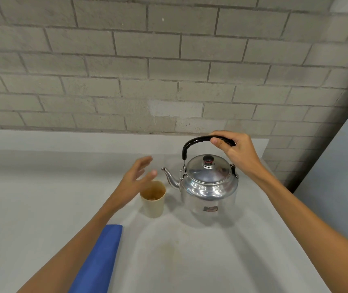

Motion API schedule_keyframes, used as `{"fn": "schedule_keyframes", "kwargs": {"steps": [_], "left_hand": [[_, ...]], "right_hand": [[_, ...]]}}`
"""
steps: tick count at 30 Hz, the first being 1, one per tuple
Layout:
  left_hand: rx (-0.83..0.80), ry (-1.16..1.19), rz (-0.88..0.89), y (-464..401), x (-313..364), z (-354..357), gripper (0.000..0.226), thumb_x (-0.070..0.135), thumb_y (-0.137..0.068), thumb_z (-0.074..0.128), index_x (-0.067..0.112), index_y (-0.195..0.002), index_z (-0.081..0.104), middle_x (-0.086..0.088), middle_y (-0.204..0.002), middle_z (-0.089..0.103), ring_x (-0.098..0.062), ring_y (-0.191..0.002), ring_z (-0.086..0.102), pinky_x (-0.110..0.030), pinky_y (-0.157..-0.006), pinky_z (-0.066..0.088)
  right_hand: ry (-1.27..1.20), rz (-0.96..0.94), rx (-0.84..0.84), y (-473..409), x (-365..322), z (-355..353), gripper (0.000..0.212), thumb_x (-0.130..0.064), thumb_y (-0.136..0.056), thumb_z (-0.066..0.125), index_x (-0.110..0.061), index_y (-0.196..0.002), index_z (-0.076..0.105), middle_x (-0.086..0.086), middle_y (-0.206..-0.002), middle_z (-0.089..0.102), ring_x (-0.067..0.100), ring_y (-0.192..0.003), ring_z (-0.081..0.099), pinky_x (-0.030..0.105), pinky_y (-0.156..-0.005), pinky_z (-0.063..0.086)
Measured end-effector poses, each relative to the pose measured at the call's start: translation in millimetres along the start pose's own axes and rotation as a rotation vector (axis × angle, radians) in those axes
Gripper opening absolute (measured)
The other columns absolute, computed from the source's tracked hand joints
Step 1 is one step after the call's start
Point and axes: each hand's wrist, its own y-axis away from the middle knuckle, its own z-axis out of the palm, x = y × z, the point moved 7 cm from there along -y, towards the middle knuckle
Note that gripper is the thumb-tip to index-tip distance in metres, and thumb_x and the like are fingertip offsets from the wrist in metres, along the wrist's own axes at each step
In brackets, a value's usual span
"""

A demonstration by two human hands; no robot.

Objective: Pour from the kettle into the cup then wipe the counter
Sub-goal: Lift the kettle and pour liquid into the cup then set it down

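A shiny steel kettle with a black arched handle stands on the grey counter, its spout pointing left. My right hand is closed around the top of that handle. Just left of the spout stands a beige cup with brownish contents. My left hand hovers open right behind and above the cup's left rim, fingers spread, not gripping it. A folded blue cloth lies on the counter near me, partly under my left forearm.
A grey brick wall runs along the back of the counter. The counter's right edge slants down past the kettle, with a pale floor or panel beyond it.
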Motion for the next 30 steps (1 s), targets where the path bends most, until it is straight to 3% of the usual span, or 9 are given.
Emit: {"fn": "schedule_keyframes", "kwargs": {"steps": [6,9,13,16,20,25,30], "left_hand": [[-0.069,-0.077,0.139,-39,62,42,0.058,0.053,-0.085,0.047,0.029,-0.137,0.041,0.011,-0.142,0.044,-0.004,-0.129,0.041,-0.02,-0.105,0.034],[-0.148,-0.1,0.152,-57,64,71,0.061,0.053,-0.086,0.044,0.026,-0.14,0.038,0.009,-0.142,0.043,-0.004,-0.129,0.042,-0.021,-0.106,0.035],[-0.136,-0.141,0.151,-77,50,93,0.058,0.052,-0.09,0.039,0.022,-0.14,0.038,0.006,-0.139,0.046,0.001,-0.121,0.043,-0.001,-0.094,0.034],[-0.097,-0.147,0.133,-91,38,95,0.05,0.045,-0.095,0.037,0.02,-0.138,0.04,0.007,-0.139,0.047,0.002,-0.12,0.041,0.007,-0.09,0.028],[-0.08,-0.188,0.104,-109,23,95,0.044,0.04,-0.098,0.036,0.019,-0.136,0.043,0.005,-0.135,0.049,-0.005,-0.119,0.045,0.005,-0.087,0.03],[-0.056,-0.201,0.067,-131,9,97,0.043,0.037,-0.099,0.033,0.016,-0.135,0.043,-0.001,-0.138,0.048,-0.011,-0.123,0.045,-0.017,-0.096,0.031],[-0.014,-0.212,0.1,-159,3,98,0.03,0.026,-0.101,0.034,0.011,-0.12,0.052,-0.007,-0.119,0.058,-0.013,-0.106,0.052,-0.001,-0.082,0.036]], "right_hand": [[-0.017,0.031,0.049,4,30,5,0.017,-0.016,-0.086,0.067,-0.018,-0.102,0.072,-0.012,-0.094,0.071,-0.006,-0.091,0.064,0.007,-0.082,0.046],[-0.026,0.046,0.051,2,45,11,0.016,-0.017,-0.086,0.067,-0.021,-0.101,0.072,-0.012,-0.095,0.071,-0.002,-0.092,0.065,0.009,-0.083,0.047],[-0.047,0.07,0.039,-4,66,22,0.016,-0.016,-0.086,0.067,-0.019,-0.101,0.072,-0.001,-0.099,0.072,0.01,-0.095,0.065,0.017,-0.087,0.049],[-0.073,0.111,0.034,-10,83,29,0.016,-0.017,-0.087,0.066,-0.018,-0.101,0.072,-0.001,-0.1,0.071,0.011,-0.095,0.064,0.013,-0.085,0.046],[-0.082,0.152,0.019,-22,103,39,0.015,-0.018,-0.087,0.066,-0.02,-0.1,0.073,0.0,-0.097,0.071,0.01,-0.091,0.063,0.009,-0.079,0.044],[-0.115,0.177,0.027,-40,121,47,0.017,-0.019,-0.086,0.065,-0.034,-0.093,0.071,-0.005,-0.096,0.07,0.006,-0.089,0.062,0.01,-0.08,0.044],[-0.141,0.145,0.042,-61,132,49,0.022,-0.018,-0.087,0.065,-0.039,-0.09,0.069,-0.006,-0.094,0.07,0.013,-0.093,0.063,0.025,-0.087,0.048]]}}
